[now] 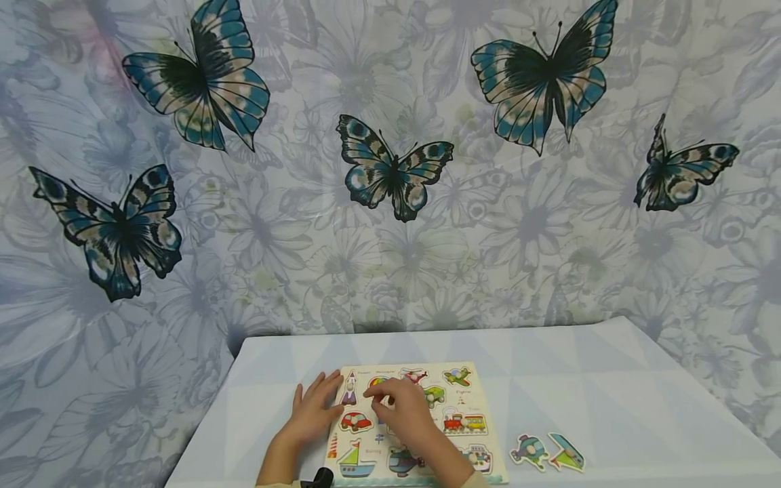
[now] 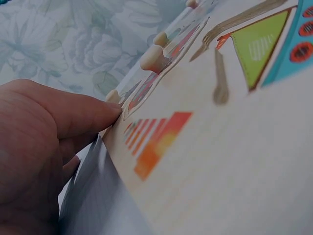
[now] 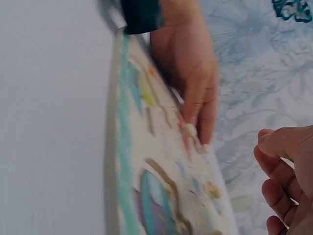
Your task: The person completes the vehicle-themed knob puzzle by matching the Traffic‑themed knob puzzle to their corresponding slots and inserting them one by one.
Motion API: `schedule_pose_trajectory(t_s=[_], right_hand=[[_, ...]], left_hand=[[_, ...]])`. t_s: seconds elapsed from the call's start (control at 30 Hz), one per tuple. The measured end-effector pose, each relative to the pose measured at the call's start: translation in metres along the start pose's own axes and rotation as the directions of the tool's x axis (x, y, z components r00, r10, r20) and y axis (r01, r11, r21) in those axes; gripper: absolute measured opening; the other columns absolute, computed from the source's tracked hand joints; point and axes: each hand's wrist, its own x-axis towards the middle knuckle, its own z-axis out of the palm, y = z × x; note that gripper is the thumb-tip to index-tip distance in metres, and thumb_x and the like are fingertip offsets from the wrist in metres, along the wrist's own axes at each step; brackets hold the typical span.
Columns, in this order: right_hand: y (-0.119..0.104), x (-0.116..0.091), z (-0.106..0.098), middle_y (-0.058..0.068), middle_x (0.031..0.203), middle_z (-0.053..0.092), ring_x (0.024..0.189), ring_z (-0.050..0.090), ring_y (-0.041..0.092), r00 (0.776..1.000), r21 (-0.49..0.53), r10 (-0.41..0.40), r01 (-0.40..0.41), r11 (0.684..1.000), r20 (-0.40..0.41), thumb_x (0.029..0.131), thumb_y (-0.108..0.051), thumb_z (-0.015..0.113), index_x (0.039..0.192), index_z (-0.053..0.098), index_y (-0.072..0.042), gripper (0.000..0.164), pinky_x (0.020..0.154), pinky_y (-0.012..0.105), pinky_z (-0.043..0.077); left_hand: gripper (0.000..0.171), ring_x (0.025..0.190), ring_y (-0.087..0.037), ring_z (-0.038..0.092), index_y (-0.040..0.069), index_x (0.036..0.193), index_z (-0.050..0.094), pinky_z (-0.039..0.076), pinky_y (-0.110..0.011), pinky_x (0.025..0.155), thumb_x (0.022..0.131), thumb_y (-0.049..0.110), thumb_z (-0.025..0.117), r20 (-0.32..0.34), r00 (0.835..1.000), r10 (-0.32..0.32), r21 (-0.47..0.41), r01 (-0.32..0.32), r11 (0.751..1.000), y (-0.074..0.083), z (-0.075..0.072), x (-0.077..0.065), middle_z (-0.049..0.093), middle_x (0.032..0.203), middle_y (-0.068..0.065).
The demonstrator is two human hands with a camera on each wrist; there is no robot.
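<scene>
A cream wooden puzzle board (image 1: 436,371) with pictured vehicles lies on the table. My left hand (image 1: 314,417) is at its left side, fingers spread and thumb on the edge beside the red car (image 1: 356,421). In the left wrist view, that thumb (image 2: 93,110) touches the board's edge near a knobbed piece. Over the middle of the board hovers my right hand (image 1: 403,410), index finger and thumb bent toward each other. The right wrist view shows nothing held in this hand (image 3: 288,171). It hides some middle pictures. The rocket (image 1: 349,391) and sailboat (image 1: 355,462) show on the left.
Two loose pieces lie right of the board: a blue-green aircraft-like one (image 1: 529,451) and a green, kite-like one (image 1: 566,452). A pale cloth covers the table (image 1: 610,400). Behind it rises a wall (image 1: 293,271) with butterfly pictures.
</scene>
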Motion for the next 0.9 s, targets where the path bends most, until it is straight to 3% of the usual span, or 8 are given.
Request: schedule_pose_trajectory(t_s=[0.13,0.27,0.43,0.6,0.77,0.9], right_hand=[[0.001,-0.012,-0.024,-0.004,0.094,0.077,0.074,0.056,0.004,0.999,0.012,0.013,-0.013,1.0,-0.034,0.089,-0.008,0.071,0.102,0.078,-0.024,0.021,0.08,0.03,0.052],[0.006,-0.026,-0.044,-0.004,0.095,0.076,0.078,0.056,0.008,0.997,0.005,0.057,-0.057,0.998,-0.051,0.088,-0.011,0.073,0.1,0.077,-0.027,0.021,0.07,0.024,0.05],[0.013,-0.042,-0.063,-0.01,0.093,0.073,0.078,0.054,0.0,0.992,-0.025,0.081,-0.084,0.996,-0.096,0.088,-0.013,0.074,0.1,0.078,-0.028,0.019,0.068,0.025,0.051],[0.022,-0.057,-0.079,-0.016,0.089,0.071,0.073,0.049,-0.001,0.984,-0.089,0.122,-0.134,0.987,-0.131,0.086,-0.013,0.075,0.098,0.078,-0.028,0.02,0.064,0.021,0.043],[0.032,-0.073,-0.097,-0.019,0.088,0.067,0.074,0.047,0.0,0.964,-0.086,0.222,-0.236,0.968,-0.149,0.087,-0.015,0.075,0.098,0.078,-0.029,0.018,0.066,0.022,0.041],[0.039,-0.089,-0.112,-0.02,0.087,0.066,0.076,0.047,0.0,0.931,-0.06,0.327,-0.34,0.938,-0.16,0.086,-0.018,0.076,0.096,0.077,-0.031,0.017,0.067,0.022,0.042]], left_hand=[[0.059,0.151,-0.045,0.022,0.005,0.143,0.053,-0.01,-0.071,0.116,0.087,0.012,0.069,0.01,1.0,-0.007,-0.006,0.007,1.0,-0.001,0.0,0.0,0.041,0.158,-0.013],[0.059,0.152,-0.045,0.021,0.005,0.144,0.052,-0.011,-0.071,0.117,0.088,0.012,0.069,0.014,1.0,-0.011,-0.005,0.011,1.0,-0.003,0.0,0.001,0.041,0.159,-0.012],[0.059,0.152,-0.044,0.02,0.005,0.145,0.051,-0.011,-0.07,0.117,0.089,0.012,0.069,0.013,1.0,-0.011,-0.019,0.011,1.0,-0.003,0.001,0.003,0.04,0.159,-0.012],[0.059,0.152,-0.044,0.02,0.005,0.145,0.051,-0.011,-0.07,0.117,0.089,0.012,0.069,0.018,1.0,-0.011,-0.015,0.012,1.0,-0.001,0.0,0.003,0.04,0.159,-0.013],[0.059,0.152,-0.044,0.02,0.005,0.145,0.051,-0.011,-0.07,0.117,0.089,0.012,0.068,0.013,1.0,-0.017,-0.006,0.017,1.0,0.0,-0.002,0.003,0.039,0.16,-0.013],[0.059,0.152,-0.044,0.02,0.005,0.146,0.05,-0.011,-0.07,0.117,0.09,0.012,0.068,0.02,1.0,-0.021,-0.002,0.021,1.0,0.001,-0.002,0.002,0.039,0.16,-0.012]])
